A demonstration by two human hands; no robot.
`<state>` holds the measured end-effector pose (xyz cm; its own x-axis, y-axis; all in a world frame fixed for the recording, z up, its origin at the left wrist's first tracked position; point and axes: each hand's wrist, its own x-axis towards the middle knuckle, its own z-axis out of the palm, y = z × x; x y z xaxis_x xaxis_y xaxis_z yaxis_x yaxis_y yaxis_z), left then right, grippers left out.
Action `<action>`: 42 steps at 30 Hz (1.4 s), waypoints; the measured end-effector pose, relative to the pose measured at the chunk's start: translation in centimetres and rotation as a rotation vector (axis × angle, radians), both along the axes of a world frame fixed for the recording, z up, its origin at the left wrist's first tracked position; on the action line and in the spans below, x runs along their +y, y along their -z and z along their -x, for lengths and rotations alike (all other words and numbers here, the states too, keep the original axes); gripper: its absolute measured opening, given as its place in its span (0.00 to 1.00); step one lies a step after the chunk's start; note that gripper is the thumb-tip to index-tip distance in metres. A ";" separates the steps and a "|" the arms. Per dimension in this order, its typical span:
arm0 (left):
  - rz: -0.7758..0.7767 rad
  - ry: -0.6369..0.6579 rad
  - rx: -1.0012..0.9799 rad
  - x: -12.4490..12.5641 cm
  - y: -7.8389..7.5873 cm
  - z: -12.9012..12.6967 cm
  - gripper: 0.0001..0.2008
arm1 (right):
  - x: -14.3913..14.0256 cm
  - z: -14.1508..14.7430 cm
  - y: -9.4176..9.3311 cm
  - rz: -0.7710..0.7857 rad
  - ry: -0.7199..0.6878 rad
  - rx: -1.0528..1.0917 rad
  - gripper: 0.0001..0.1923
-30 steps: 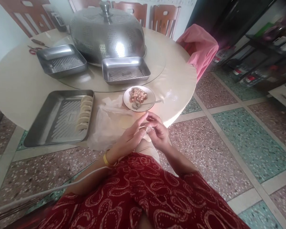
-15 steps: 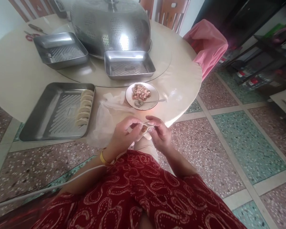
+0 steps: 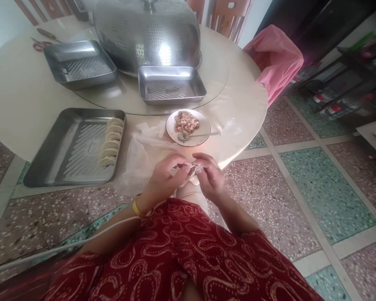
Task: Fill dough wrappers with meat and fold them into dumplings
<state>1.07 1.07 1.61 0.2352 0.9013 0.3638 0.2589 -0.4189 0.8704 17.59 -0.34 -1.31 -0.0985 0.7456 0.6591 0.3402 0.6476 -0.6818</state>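
Between both hands, just off the table's near edge, is a dumpling [image 3: 192,168], its pale wrapper mostly covered by fingers. My left hand [image 3: 171,172] pinches the wrapper's left side with thumb and forefinger. On the other side my right hand [image 3: 210,174] is closed on the same wrapper, its thumb and forefinger close to the left ones. Just beyond the hands stands a white plate [image 3: 172,136] with a mound of minced filling [image 3: 186,122] and a metal spoon [image 3: 200,134] lying on it. Several folded dumplings [image 3: 111,144] line the right side of a large metal tray [image 3: 52,146].
A crumpled clear plastic bag [image 3: 136,163] lies between tray and plate. Two smaller metal trays [image 3: 172,101] [image 3: 81,83] stand farther back, before a big perforated steel dome lid [image 3: 147,37]. Scissors [image 3: 39,45] lie at back left. Pink cloth [image 3: 275,58] drapes a chair at right.
The fingertips have drawn closer together on the dumpling wrapper, and the brownish filling seen in it before is now mostly hidden. The view has shifted slightly.
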 end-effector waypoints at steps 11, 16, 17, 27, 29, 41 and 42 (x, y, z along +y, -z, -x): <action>0.066 -0.002 -0.016 -0.6 0.1 0.7 0.06 | 0.2 0.2 0.0 -0.030 0.045 -0.029 0.08; 0.098 -0.087 0.024 -0.6 0.1 0.8 0.05 | 0.1 0.3 0.1 -0.074 0.024 -0.086 0.08; 0.098 -0.098 0.034 -0.5 0.1 0.8 0.05 | 0.1 0.3 0.1 -0.085 -0.004 -0.102 0.09; -0.113 -0.038 0.161 -0.7 -0.9 1.0 0.05 | 0.0 0.7 -0.3 -0.125 -0.071 -0.100 0.08; -0.124 -0.045 0.168 -0.8 -1.0 1.0 0.05 | 0.0 0.8 -0.2 -0.135 -0.067 -0.089 0.09; -0.153 0.020 0.238 -0.5 -1.7 1.5 0.06 | -0.1 0.4 0.2 -0.146 -0.033 -0.145 0.14; -0.144 0.040 0.236 -0.5 -1.9 1.6 0.07 | -0.1 0.4 0.3 -0.143 -0.027 -0.141 0.14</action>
<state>-0.54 0.58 3.47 0.3626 0.8325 0.4189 0.4282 -0.5480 0.7185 17.18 -0.46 -1.56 -0.2158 0.6410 0.7366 0.4069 0.7448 -0.5289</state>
